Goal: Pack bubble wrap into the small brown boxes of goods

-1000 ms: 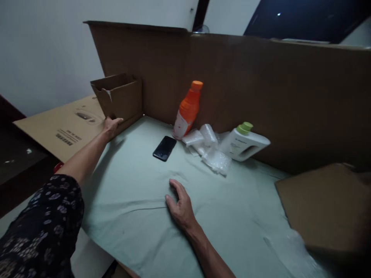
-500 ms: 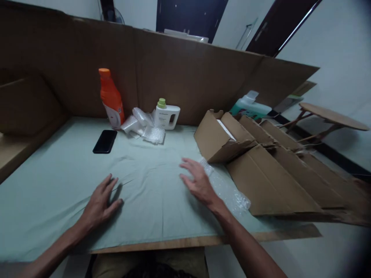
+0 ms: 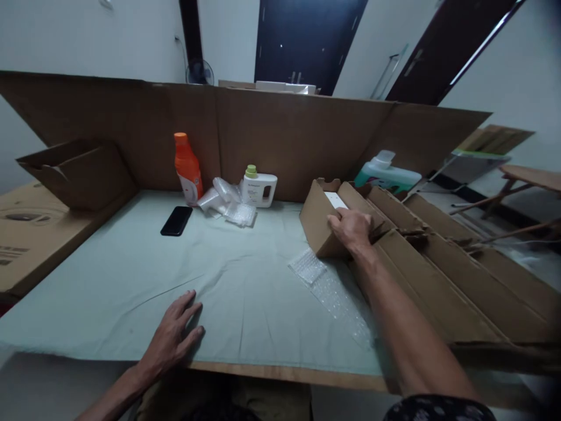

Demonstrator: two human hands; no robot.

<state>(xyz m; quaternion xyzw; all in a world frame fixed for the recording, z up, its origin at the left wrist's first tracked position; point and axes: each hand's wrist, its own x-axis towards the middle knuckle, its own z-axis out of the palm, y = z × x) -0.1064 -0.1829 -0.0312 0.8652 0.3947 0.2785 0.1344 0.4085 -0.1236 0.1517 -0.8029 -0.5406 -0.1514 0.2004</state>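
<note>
While left hand (image 3: 175, 332) rests, right hand (image 3: 353, 227) touches carton (image 3: 321, 227).

We fit both units bare: the left hand (image 3: 173, 336) and the right hand (image 3: 352, 227) are uncovered, as are the wrists and the visible forearms. On the right arm we wear a sleeve (image 3: 433, 407), black or near-black, printed with small, pale, irregular motifs; its rounded hem ends around the elbow. Below, we wear dull olive-brown legwear (image 3: 274, 400), dim in shadow. Between the legs' upper parts we show a dark cloth section (image 3: 223, 413), its print too shadowed to read.
</note>
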